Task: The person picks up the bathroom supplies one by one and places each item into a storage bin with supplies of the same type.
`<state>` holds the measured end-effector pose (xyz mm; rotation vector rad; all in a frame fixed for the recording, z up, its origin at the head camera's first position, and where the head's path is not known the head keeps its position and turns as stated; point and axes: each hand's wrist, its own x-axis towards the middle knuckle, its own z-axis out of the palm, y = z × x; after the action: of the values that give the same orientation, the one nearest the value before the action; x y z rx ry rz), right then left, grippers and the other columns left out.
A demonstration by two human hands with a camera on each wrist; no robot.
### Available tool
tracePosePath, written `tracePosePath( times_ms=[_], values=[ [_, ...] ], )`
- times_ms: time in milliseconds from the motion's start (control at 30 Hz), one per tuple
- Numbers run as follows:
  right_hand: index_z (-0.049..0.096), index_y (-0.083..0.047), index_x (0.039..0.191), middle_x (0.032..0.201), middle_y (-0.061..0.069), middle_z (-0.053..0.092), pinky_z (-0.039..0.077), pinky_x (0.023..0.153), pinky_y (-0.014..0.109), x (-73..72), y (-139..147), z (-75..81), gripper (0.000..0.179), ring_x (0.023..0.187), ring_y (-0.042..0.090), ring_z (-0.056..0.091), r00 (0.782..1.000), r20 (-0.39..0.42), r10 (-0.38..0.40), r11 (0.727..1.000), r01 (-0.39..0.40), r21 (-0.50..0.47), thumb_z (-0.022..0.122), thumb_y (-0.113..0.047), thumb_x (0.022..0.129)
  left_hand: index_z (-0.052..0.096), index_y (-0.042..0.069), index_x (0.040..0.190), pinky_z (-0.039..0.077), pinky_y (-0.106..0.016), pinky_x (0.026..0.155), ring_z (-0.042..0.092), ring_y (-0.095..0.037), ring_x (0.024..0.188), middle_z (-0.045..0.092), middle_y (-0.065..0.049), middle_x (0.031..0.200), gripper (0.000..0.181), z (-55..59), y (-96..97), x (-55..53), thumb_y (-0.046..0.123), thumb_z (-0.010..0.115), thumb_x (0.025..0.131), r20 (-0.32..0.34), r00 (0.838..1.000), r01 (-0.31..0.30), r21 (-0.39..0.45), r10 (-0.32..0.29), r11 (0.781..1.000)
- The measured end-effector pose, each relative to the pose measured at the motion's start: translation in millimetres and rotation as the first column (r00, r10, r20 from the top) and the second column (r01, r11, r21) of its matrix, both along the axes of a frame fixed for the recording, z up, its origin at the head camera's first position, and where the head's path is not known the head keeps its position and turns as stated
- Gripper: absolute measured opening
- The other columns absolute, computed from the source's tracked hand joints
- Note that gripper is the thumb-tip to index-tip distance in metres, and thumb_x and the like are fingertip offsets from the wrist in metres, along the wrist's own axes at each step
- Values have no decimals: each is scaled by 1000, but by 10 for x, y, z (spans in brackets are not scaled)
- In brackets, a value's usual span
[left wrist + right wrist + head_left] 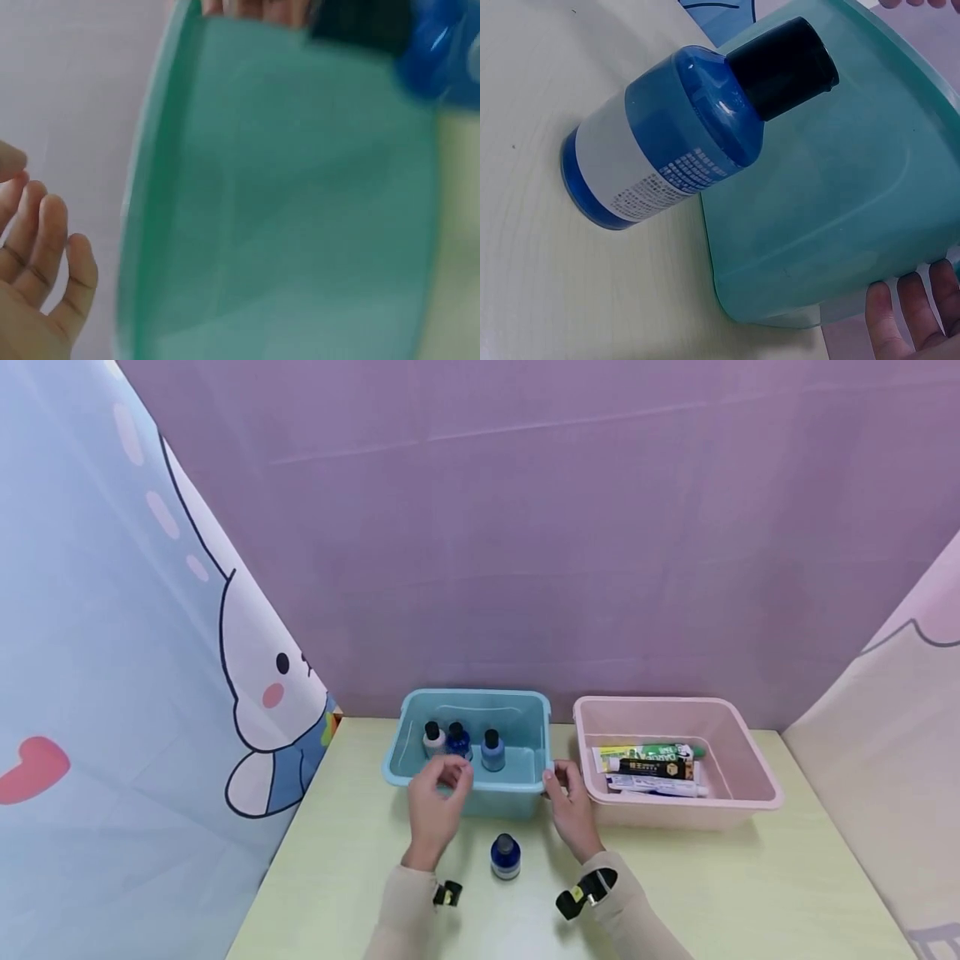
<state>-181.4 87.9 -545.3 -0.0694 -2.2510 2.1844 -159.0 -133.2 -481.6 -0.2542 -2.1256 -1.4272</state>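
Observation:
A teal plastic bin [474, 802] stands on the table, with three small dark-capped bottles inside: a white one [433, 742], a dark blue one [458, 743] and a lighter blue one [492, 755]. My left hand [435, 814] hovers over its front rim, loosely bent; in the left wrist view the fingers [46, 251] hold nothing. My right hand [572, 814] grips the bin's right front corner, thumb at the rim and fingers along the side. In front of the bin, between my forearms, a blue bottle [506, 857] with a black cap and white label stands upright.
Close to the right, a pink bin [682, 814] holds several toothpaste tubes [652, 768]. Behind both bins hangs a purple cloth [495, 543]. A cartoon-printed sheet [135, 693] borders the table on the left, and a pale one [885, 735] on the right.

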Motion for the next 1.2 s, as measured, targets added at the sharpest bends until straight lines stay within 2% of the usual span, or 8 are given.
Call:
tracePosePath(
  times_ms=[267,433,567,667,800,900,1067,1200],
  values=[
    [48,-5,136,132,18,53,53,103,44,0,9,9,32,114,21,52,998,52,19,1000,-20,18,46,-23,110,72,20,95,53,-25,66,61,-8,71,68,6,81,10,-337,147,339,11,77,91,67,997,31,51,-35,998],
    [48,-6,136,130,14,53,54,100,38,-12,15,13,31,114,21,53,998,63,15,1000,-16,20,46,-23,110,71,26,97,54,-29,69,61,-13,80,65,11,89,15,-508,171,472,17,80,88,169,985,32,-88,-17,996],
    [47,-5,137,128,11,54,54,100,38,-5,13,4,37,113,20,53,999,38,11,1000,-12,20,48,-28,109,70,30,105,54,-32,74,58,-10,89,62,13,96,20,-619,191,558,31,81,87,288,958,65,-215,0,975],
    [48,-3,137,128,13,55,54,100,42,7,6,2,38,113,21,53,1000,7,8,1000,-9,14,50,-29,109,70,31,111,52,-29,76,57,-10,95,60,13,101,27,-690,212,607,40,81,87,337,941,101,-277,-1,955],
    [48,-4,137,130,16,54,55,96,36,13,10,7,39,113,22,53,1000,-1,4,1000,-4,12,50,-29,109,71,29,114,50,-24,77,56,-11,99,61,11,104,32,-769,243,645,41,82,86,314,949,93,-330,16,940],
    [48,-4,138,131,16,54,55,97,37,8,18,5,39,113,22,53,1000,9,2,1000,-2,11,50,-30,109,72,28,114,49,-23,78,54,-8,99,63,7,105,33,-806,264,659,40,83,85,303,952,77,-346,33,935],
    [47,-3,138,132,17,53,52,104,50,1,20,-8,40,115,23,53,1000,12,8,1000,-8,0,50,-31,109,72,25,117,49,-25,80,52,-7,100,62,8,105,36,-834,285,672,39,83,85,338,940,88,-353,39,931],
    [47,-3,138,132,18,53,53,103,45,3,16,-8,40,115,22,52,1000,7,13,1000,-13,2,49,-31,109,73,23,119,50,-24,79,53,-7,100,59,12,105,37,-844,294,680,38,82,86,368,929,98,-333,33,938]
  ],
)
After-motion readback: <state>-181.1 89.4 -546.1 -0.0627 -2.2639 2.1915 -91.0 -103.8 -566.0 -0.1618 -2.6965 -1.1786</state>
